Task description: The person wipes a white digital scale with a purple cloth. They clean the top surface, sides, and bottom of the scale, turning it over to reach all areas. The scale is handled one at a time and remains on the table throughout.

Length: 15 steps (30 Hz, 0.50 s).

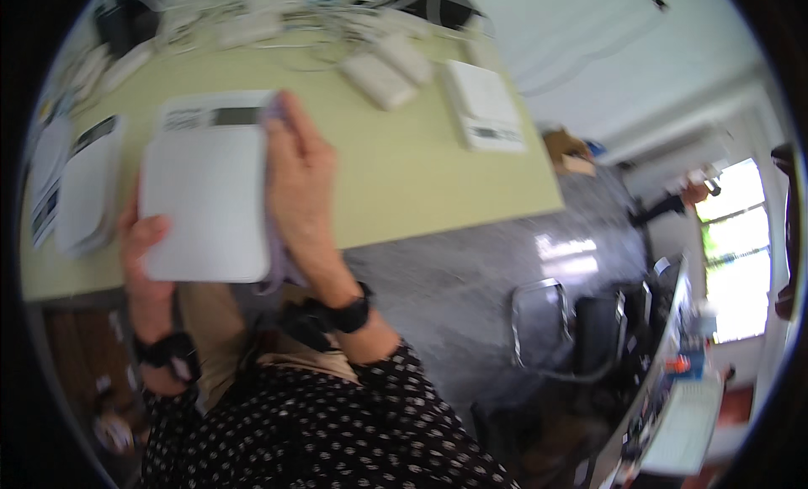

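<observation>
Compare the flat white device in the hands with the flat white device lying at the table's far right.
The held flat white rounded device is off the pale green table, gripped by the left hand with the right hand pressing a lilac cloth on it; the far white device lies untouched. The held one looks larger, being nearer. Both are white with a dark strip at one end.

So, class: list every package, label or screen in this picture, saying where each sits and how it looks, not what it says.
White rounded flat device with grey label strip: held over the table's near edge by left hand and right hand.
White rectangular box with dark label: far right of the yellow-green table.
Flat white-and-black packages: table's left side.
</observation>
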Each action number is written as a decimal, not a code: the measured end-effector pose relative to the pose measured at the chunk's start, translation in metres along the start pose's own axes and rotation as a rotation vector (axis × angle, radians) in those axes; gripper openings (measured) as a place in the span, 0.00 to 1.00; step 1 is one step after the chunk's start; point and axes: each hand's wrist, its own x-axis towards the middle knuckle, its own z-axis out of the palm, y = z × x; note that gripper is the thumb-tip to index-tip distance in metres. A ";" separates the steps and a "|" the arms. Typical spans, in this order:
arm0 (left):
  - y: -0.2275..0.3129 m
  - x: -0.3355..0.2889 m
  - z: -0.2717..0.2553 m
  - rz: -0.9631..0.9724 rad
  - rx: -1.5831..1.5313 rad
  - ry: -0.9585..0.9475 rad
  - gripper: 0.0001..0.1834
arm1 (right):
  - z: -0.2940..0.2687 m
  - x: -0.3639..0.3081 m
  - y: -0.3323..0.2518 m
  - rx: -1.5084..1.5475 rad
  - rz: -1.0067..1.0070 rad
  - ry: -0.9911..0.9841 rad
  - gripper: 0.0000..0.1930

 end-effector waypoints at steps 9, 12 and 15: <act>0.015 -0.001 0.025 -0.004 -0.165 -0.042 0.50 | 0.000 -0.079 -0.009 0.057 0.017 0.048 0.23; 0.017 0.001 0.029 0.009 -0.169 -0.118 0.50 | -0.010 -0.040 -0.010 -0.075 -0.025 0.040 0.24; 0.018 0.000 0.028 0.016 -0.144 -0.127 0.50 | -0.012 -0.009 -0.009 -0.076 0.006 0.001 0.25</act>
